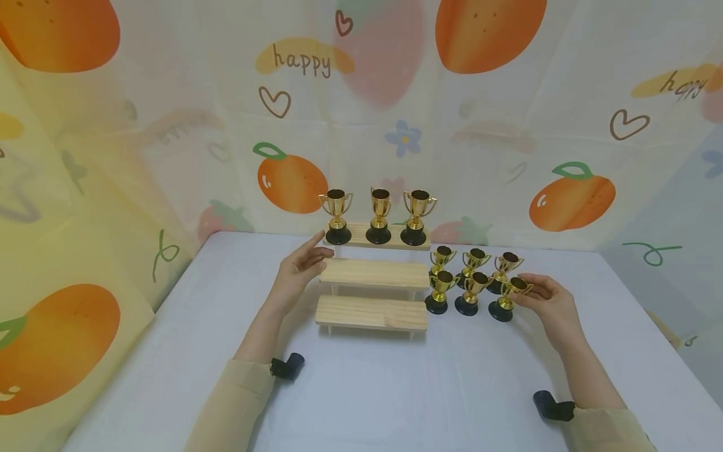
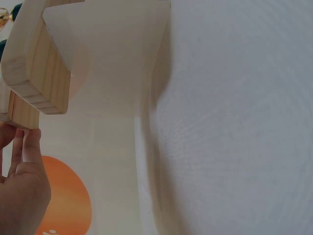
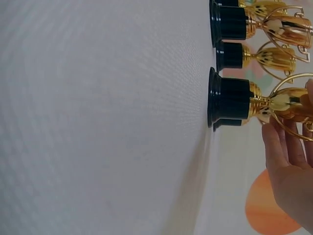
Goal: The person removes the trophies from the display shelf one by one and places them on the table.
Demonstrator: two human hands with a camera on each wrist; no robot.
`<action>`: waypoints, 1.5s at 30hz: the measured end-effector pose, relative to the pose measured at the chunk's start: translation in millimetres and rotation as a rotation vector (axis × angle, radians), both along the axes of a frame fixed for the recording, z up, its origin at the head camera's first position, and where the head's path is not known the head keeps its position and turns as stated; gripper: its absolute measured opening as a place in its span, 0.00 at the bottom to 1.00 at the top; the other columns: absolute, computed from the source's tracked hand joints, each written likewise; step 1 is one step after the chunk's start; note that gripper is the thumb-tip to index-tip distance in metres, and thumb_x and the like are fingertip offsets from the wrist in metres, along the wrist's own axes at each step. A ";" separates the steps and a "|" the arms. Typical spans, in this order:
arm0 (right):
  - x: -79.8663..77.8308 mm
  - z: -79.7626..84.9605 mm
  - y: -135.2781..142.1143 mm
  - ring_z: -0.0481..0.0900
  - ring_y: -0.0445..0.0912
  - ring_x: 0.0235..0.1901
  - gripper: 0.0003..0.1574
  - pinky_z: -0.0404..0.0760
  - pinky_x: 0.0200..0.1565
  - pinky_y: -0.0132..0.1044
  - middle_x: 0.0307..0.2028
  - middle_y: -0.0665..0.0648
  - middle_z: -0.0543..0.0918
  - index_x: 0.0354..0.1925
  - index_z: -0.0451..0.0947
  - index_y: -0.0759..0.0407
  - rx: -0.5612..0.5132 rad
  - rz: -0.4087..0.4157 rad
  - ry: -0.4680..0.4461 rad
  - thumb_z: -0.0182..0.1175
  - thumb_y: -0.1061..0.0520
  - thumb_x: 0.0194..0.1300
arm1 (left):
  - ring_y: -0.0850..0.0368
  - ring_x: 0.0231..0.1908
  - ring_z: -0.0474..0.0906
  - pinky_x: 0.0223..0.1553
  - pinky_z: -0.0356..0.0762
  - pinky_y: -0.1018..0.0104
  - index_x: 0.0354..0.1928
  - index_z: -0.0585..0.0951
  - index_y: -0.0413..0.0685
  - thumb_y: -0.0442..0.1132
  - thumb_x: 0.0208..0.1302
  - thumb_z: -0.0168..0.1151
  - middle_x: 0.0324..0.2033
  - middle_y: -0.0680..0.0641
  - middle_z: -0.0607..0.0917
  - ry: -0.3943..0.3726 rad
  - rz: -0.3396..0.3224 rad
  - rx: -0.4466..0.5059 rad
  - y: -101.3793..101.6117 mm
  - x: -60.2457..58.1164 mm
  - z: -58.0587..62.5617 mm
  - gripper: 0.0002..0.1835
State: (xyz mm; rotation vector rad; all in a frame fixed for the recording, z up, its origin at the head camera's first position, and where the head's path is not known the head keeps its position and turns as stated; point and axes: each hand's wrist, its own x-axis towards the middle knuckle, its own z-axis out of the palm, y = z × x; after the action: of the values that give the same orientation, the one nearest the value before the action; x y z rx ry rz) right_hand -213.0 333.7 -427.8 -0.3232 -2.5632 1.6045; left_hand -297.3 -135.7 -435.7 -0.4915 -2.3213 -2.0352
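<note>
the left hand [image 1: 292, 277] touches the left end of the top shelf [image 1: 358, 235], fingers straight, likely steadying it. the right hand [image 1: 549, 306] pinches the front right cup [image 1: 506, 302] of 6, toward the desk [image 1: 361, 395]'s right edge, likely because that side is uncrowded.

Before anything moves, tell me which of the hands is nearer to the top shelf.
Left. The left hand has its fingertips at the left end of the top shelf; the right hand is farther off, to the right, at a trophy.
</note>
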 end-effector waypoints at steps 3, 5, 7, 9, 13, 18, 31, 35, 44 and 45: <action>-0.7 0.9 -0.7 0.75 0.25 0.40 0.39 0.74 0.43 0.15 0.39 0.26 0.74 0.65 0.69 0.58 0.014 -0.005 -0.011 0.69 0.45 0.61 | 0.66 0.55 0.78 0.55 0.76 0.80 0.74 0.64 0.66 0.33 0.70 0.57 0.57 0.36 0.80 0.003 -0.002 0.003 -0.6 -0.2 0.2 0.34; -1.0 1.3 -1.0 0.73 0.26 0.42 0.40 0.73 0.44 0.15 0.40 0.26 0.74 0.65 0.69 0.57 0.021 -0.012 -0.018 0.69 0.43 0.61 | 0.67 0.54 0.78 0.55 0.75 0.80 0.74 0.64 0.66 0.33 0.70 0.57 0.57 0.36 0.80 0.006 0.000 -0.002 -0.6 -0.6 -0.3 0.34; -1.2 1.8 -1.2 0.71 0.28 0.44 0.40 0.72 0.44 0.15 0.42 0.26 0.73 0.65 0.70 0.56 0.020 -0.017 -0.016 0.69 0.42 0.60 | 0.67 0.54 0.78 0.54 0.75 0.80 0.74 0.64 0.66 0.33 0.70 0.58 0.57 0.37 0.80 0.007 0.002 -0.002 -0.6 -1.0 -1.0 0.33; -1.0 2.5 -1.3 0.69 0.28 0.46 0.40 0.71 0.45 0.15 0.43 0.25 0.72 0.64 0.71 0.55 0.012 -0.025 -0.004 0.69 0.41 0.60 | 0.66 0.54 0.78 0.54 0.75 0.80 0.73 0.64 0.66 0.33 0.70 0.58 0.57 0.37 0.80 0.007 0.004 0.003 -0.4 -1.2 -1.5 0.33; 0.2 4.2 -2.3 0.70 0.26 0.47 0.33 0.71 0.45 0.12 0.42 0.24 0.76 0.60 0.74 0.53 -0.046 -0.041 0.067 0.69 0.45 0.61 | 0.57 0.57 0.78 0.54 0.75 0.80 0.74 0.64 0.64 0.32 0.70 0.58 0.57 0.35 0.80 0.017 -0.001 0.009 0.1 -1.1 -1.7 0.33; 0.0 8.6 -4.5 0.78 0.25 0.41 0.24 0.77 0.42 0.13 0.39 0.30 0.82 0.53 0.77 0.54 -0.186 -0.069 0.184 0.71 0.54 0.60 | 0.47 0.61 0.76 0.54 0.74 0.81 0.74 0.64 0.64 0.31 0.70 0.57 0.57 0.34 0.79 0.017 -0.007 0.017 0.7 -0.1 -0.9 0.33; -6.8 30.9 -18.7 0.83 0.28 0.38 0.21 0.78 0.42 0.13 0.39 0.37 0.86 0.49 0.80 0.54 -0.372 -0.192 0.311 0.72 0.60 0.57 | 0.45 0.61 0.76 0.54 0.74 0.81 0.74 0.63 0.62 0.31 0.70 0.57 0.57 0.33 0.79 0.015 0.000 0.011 1.2 0.8 1.0 0.33; -11.1 42.4 -29.4 0.83 0.30 0.41 0.22 0.79 0.43 0.15 0.40 0.39 0.86 0.50 0.80 0.55 -0.416 -0.173 0.347 0.72 0.61 0.56 | 0.46 0.61 0.76 0.54 0.74 0.81 0.74 0.64 0.63 0.32 0.70 0.57 0.57 0.34 0.80 0.014 0.008 0.001 1.4 0.4 0.9 0.33; -26.6 67.9 -59.6 0.85 0.32 0.42 0.21 0.81 0.44 0.18 0.41 0.43 0.87 0.50 0.79 0.59 -0.459 -0.023 0.434 0.70 0.65 0.57 | 0.63 0.56 0.78 0.54 0.75 0.81 0.74 0.64 0.64 0.33 0.71 0.57 0.56 0.37 0.81 0.031 0.008 -0.015 0.1 -0.3 -0.7 0.33; -28.3 70.3 -63.2 0.85 0.32 0.42 0.21 0.81 0.44 0.18 0.41 0.43 0.87 0.50 0.79 0.59 -0.453 -0.007 0.435 0.70 0.64 0.57 | 0.64 0.55 0.78 0.53 0.75 0.81 0.74 0.64 0.64 0.33 0.70 0.57 0.56 0.37 0.81 0.031 0.006 -0.015 0.2 -0.3 -0.7 0.33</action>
State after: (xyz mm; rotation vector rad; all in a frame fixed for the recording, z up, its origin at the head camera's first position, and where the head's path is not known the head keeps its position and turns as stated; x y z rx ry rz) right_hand -241.3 270.5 -357.5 -0.0063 -1.8734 1.9817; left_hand -297.6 -135.6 -436.4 -0.5119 -2.3193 -1.9941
